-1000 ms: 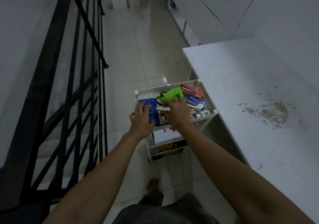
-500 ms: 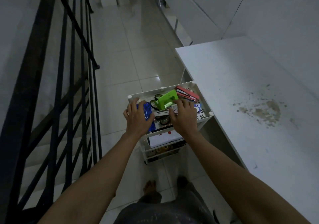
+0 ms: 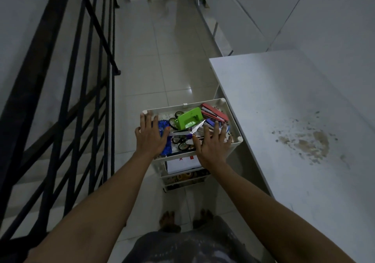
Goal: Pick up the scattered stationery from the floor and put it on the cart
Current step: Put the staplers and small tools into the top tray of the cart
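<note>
The stationery sits heaped in the top tray of the cart (image 3: 233,120), and the heap is the weak point. The green hole punch (image 3: 187,118) lies tilted on top of scissors and other pieces, and an open pair of scissors (image 3: 195,130) has its blades pointing up and out of the pile. A careless press or a nudge of the cart could tip the punch over the rim, and a palm lowered onto the blades could be cut. The cart looks like a light one on wheels, so leaning on it might roll it toward the stair railing (image 3: 110,64).

The pile looks crowded and mixed: a blue notebook (image 3: 163,130) at the left, black-handled scissors in the middle, a red stapler (image 3: 215,113) at the far right corner. A lower tier holds a white box with red marks, and below that what seem to be tape rolls.

The left hand (image 3: 151,137) hovers flat over the notebook, fingers straight, its grip released. The right hand (image 3: 213,146) is spread over the near right side of the tray, fingers also straight and grasping nothing. Whether either palm touches the pile cannot be told.

To the right stands a white stained worktop (image 3: 284,120), just beside the cart. No stationery shows on the visible tiled floor (image 3: 172,60).
</note>
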